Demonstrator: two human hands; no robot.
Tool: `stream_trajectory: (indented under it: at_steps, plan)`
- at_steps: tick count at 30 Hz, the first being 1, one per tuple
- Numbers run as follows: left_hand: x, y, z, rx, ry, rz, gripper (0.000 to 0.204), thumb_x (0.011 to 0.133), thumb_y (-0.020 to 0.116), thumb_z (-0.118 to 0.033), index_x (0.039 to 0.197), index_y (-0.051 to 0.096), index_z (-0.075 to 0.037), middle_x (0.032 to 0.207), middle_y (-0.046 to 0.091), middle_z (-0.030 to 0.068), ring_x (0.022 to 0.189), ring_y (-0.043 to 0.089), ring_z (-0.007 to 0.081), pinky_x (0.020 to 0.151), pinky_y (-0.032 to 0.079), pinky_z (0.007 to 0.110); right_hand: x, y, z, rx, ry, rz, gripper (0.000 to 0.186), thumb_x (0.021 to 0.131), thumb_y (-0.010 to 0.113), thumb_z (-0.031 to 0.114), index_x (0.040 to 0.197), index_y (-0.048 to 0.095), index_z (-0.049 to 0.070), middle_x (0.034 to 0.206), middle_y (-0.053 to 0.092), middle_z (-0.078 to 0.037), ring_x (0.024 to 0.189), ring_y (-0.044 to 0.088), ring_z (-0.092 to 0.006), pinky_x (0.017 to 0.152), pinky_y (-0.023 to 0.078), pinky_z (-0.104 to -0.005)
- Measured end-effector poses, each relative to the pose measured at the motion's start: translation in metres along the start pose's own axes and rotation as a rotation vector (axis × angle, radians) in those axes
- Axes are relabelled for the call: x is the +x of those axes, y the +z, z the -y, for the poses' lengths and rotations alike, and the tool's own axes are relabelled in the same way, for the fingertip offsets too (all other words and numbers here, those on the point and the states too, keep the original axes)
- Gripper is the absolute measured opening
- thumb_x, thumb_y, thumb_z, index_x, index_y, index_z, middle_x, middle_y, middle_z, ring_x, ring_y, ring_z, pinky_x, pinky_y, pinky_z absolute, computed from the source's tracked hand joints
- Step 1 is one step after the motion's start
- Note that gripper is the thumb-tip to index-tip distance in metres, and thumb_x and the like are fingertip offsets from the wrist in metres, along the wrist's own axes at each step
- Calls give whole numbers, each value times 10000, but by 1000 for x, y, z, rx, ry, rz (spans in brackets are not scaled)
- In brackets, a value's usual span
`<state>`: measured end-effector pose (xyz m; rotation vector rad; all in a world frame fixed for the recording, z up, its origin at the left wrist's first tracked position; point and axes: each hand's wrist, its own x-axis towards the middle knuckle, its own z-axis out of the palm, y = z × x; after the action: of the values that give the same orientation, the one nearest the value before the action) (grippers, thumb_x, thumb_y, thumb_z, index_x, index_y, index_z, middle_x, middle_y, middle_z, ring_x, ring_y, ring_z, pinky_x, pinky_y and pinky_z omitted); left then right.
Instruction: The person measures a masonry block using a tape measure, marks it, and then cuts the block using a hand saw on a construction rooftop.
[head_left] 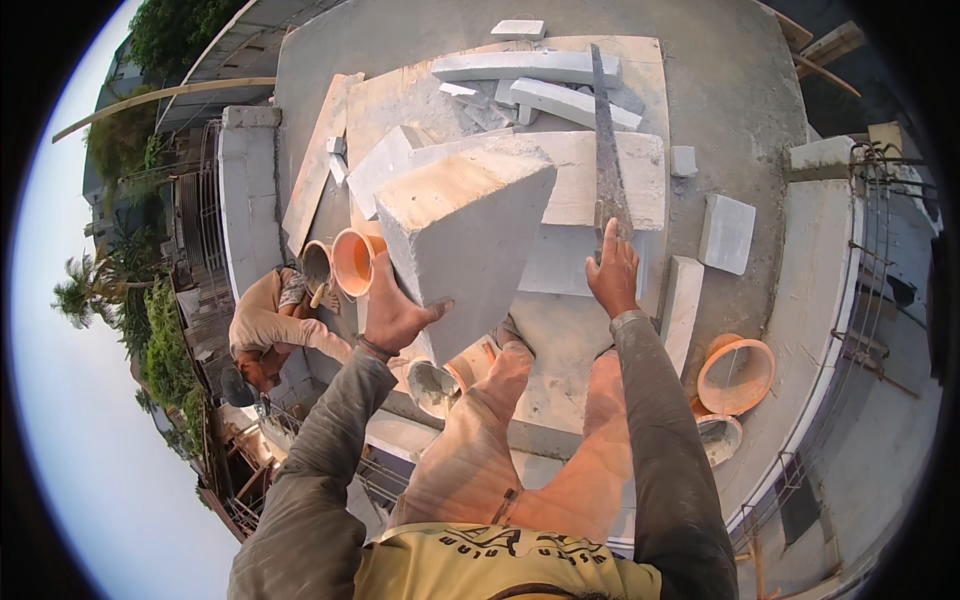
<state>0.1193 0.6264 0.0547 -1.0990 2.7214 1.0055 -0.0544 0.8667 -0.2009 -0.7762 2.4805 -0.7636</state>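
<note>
My left hand (392, 312) grips the near left end of a large pale lightweight concrete block (465, 235), its thumb pressed on the side facing me. The block is raised and tilted in front of my legs. In my right hand (613, 270) is a handsaw (606, 150); its handle is mostly hidden by the fingers. The long grey blade points away from me, over another pale block (635, 180) lying on a board (420, 95). The blade and the raised block are apart.
Cut block strips (525, 67) and offcuts lie at the far side. Orange buckets stand at left (356, 262) and right (736, 375). Another person (275, 325) bends over at left. Low block walls (250, 185) edge the floor, with exposed rebar (875, 230) at right.
</note>
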Motion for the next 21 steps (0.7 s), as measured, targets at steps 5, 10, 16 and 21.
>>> stream_trajectory:
  at_steps: [5,10,16,21]
  plan:
    - [-83,-56,86,-346,-399,-231,925,611,931,-312,1283,407,50,1202,591,220,1126,612,320,964,502,412,-58,27,94,149,50,276,732,956,630,374,1527,345,15,1392,475,-191,1337,403,-363,1108,287,-514]
    - [-137,-72,152,-587,-706,-424,940,607,935,-332,1265,405,80,1177,597,242,1086,633,320,917,532,397,-126,91,163,626,326,748,625,1056,412,480,1408,512,-26,1307,583,-191,1216,536,-302,1044,394,-360]
    - [-216,-77,205,-892,-837,-683,883,628,916,-319,1227,429,112,1121,624,224,990,669,297,852,558,372,-134,102,221,575,387,1153,665,1046,426,505,1358,542,-71,1324,607,-164,1196,567,-243,1022,423,-359]
    - [-264,-88,206,-1196,-1031,-902,596,660,874,-235,1090,631,99,1005,705,189,863,712,256,770,582,356,-122,54,230,504,442,1281,690,1010,495,523,1375,536,-62,1343,605,-172,1224,574,-264,1069,402,-345]
